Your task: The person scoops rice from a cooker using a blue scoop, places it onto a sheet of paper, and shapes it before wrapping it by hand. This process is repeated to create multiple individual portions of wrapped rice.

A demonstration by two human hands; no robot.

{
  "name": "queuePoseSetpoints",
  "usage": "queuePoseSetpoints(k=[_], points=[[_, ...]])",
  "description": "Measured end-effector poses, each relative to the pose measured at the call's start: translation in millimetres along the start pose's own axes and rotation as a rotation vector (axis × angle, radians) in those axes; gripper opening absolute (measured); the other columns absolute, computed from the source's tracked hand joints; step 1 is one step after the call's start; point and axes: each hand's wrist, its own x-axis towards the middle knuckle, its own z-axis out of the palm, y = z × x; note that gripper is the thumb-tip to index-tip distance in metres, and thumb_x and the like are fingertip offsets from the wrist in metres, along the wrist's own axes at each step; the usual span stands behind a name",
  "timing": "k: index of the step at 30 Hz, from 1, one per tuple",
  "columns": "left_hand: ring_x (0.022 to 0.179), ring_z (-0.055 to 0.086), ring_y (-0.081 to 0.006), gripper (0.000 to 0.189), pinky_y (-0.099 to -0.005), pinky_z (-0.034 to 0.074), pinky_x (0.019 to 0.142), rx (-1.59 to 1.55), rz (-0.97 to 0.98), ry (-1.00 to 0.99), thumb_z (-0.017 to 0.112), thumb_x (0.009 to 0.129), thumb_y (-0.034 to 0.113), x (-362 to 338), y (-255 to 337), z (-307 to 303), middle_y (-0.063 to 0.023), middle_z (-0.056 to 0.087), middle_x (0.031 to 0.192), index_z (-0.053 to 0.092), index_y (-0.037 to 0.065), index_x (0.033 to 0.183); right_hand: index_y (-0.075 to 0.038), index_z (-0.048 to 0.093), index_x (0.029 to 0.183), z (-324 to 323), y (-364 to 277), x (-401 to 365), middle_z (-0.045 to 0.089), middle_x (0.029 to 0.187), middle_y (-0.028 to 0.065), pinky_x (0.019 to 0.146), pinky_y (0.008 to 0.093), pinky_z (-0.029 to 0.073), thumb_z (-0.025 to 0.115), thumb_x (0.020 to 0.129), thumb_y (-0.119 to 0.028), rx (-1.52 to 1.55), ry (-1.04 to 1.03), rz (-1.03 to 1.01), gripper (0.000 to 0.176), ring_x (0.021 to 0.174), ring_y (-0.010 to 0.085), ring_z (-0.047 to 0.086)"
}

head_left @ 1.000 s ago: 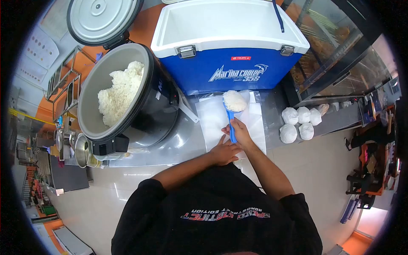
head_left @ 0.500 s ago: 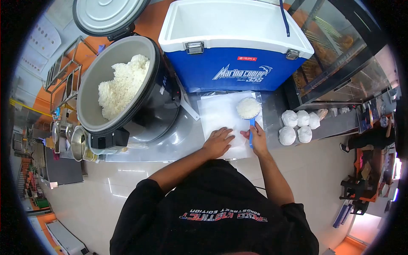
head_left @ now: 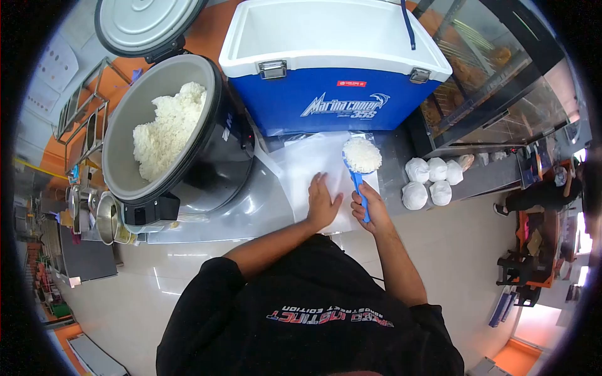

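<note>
Change since half a second ago: left hand (head_left: 323, 203) turned on the sheet (head_left: 307, 166), fingers now toward the worktop's far edge rather than across to the right; scoop (head_left: 357, 178) brought inward from the sheet's right edge.
Left hand: flat, palm down, fingers straight and slightly spread, holding nothing, pressing the sheet close to the near edge of the worktop (head_left: 251, 203).
Right hand (head_left: 371, 212): closed round the lower end of the blue handle, just right of the left hand; contact between the two hands not clear.
Scoop axis: runs from near edge toward far edge, leaning a little left at the top; bowl at the far end, away from the gripping fingers.
Rice mound (head_left: 362, 155): rounded white heap filling the bowl, over the far right part of the sheet; whether the bowl rests on the sheet or hangs above it, cannot tell.
Key relation: mound beyond and to the right of the left fingertips, near but apart; only the right hand on the handle, left hand nearer the sheet's middle.
Sheet: thin, white, just in front of the blue cooler (head_left: 335, 94), right of the cooker (head_left: 216, 156).
Cooker: open at the worktop's left end, lid up, part full of rice.
Wrapped bundles (head_left: 426, 182): white cluster on a ledge past the worktop's right edge, well apart from both hands.
</note>
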Motion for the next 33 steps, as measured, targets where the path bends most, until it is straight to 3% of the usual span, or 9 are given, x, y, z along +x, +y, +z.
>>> queuePoseSetpoints(k=[8,10,11,13,14,18,21,28,33], points=[[0.138,0.042,-0.0392,0.093,-0.0445,0.031,0.118,-0.697,-0.696,0.058,0.073,0.096,0.033,26,-2,18,-0.0277,0.039,0.149,0.016,-0.003,0.158,-0.015,0.052,0.133,-7,-17,-16,0.048,0.073,-0.0012,0.041,0.0223,0.031,0.056,0.106,-0.025,-0.042,0.022,-0.065,0.029,0.05,0.0081,0.041],[0.136,0.045,-0.0395,0.083,-0.0458,0.036,0.115,-0.556,-0.336,0.098,0.077,0.092,0.028,18,-1,20,-0.0245,0.044,0.146,0.03,0.001,0.155,-0.015,0.052,0.132,-5,-18,-18,0.048,0.072,-0.0011,0.041,0.0223,0.031,0.055,0.106,-0.024,-0.047,0.024,-0.076,0.028,0.049,0.0081,0.041],[0.136,0.045,-0.0395,0.083,-0.0458,0.036,0.115,-0.555,-0.336,0.097,0.077,0.092,0.028,16,-4,17,-0.0245,0.044,0.146,0.03,0.001,0.155,-0.014,0.051,0.131,-4,-20,-19,0.049,0.073,-0.0006,0.04,0.0229,0.031,0.056,0.106,-0.024,-0.073,0.022,-0.071,0.027,0.049,0.0086,0.041],[0.136,0.046,-0.04,0.069,-0.0496,0.039,0.112,-0.264,0.314,-0.336,0.08,0.088,0.023,15,2,-5,-0.0205,0.049,0.144,0.046,0.002,0.145,-0.014,0.051,0.13,0,-21,-19,0.05,0.073,-0.0002,0.04,0.0234,0.031,0.056,0.106,-0.024,-0.098,0.019,-0.062,0.026,0.049,0.0091,0.042],[0.137,0.046,-0.0408,0.053,-0.052,0.038,0.113,-0.246,0.396,-0.412,0.08,0.086,0.023,14,5,-8,-0.0181,0.053,0.138,0.06,0.003,0.13,-0.013,0.051,0.129,3,-20,-17,0.05,0.074,0.0002,0.041,0.0245,0.032,0.056,0.106,-0.024,-0.122,0.007,-0.043,0.026,0.05,0.0099,0.043],[0.135,0.052,-0.0347,0.039,-0.0517,0.038,0.114,0.172,0.598,-0.572,0.068,0.092,0.032,3,5,-12,-0.0155,0.062,0.132,0.068,0.006,0.121,-0.009,0.052,0.125,25,-13,-6,0.051,0.074,0.001,0.046,0.0273,0.038,0.055,0.106,-0.024,-0.154,-0.071,-0.007,0.024,0.055,0.0122,0.048],[0.129,0.055,-0.0332,0.032,-0.0483,0.038,0.113,0.288,0.58,-0.856,0.066,0.092,0.029,10,17,-29,-0.0116,0.065,0.127,0.07,0.007,0.116,-0.009,0.052,0.124,37,-1,17,0.051,0.074,0.0006,0.05,0.0283,0.043,0.055,0.107,-0.024,-0.202,-0.083,-0.001,0.023,0.061,0.013,0.052],[0.121,0.058,-0.0333,0.025,-0.0484,0.043,0.108,-0.126,0.648,-0.818,0.066,0.094,0.023,-4,-5,-32,-0.0146,0.066,0.119,0.068,0.006,0.111,0.004,0.041,0.152,14,45,112,0.054,0.077,0.0003,0.081,0.027,0.051,0.051,0.108,-0.021,-0.289,-0.168,-0.15,0.052,0.091,0.0222,0.072],[0.117,0.058,-0.0344,0.019,-0.0446,0.044,0.107,-0.283,0.533,-0.755,0.068,0.092,0.014,-4,-9,-42,-0.0153,0.064,0.115,0.067,0.006,0.11,0.006,0.037,0.154,-6,40,113,0.053,0.079,0.0004,0.082,0.0251,0.048,0.048,0.109,-0.018,-0.502,0.004,-0.328,0.052,0.101,0.0245,0.073]])
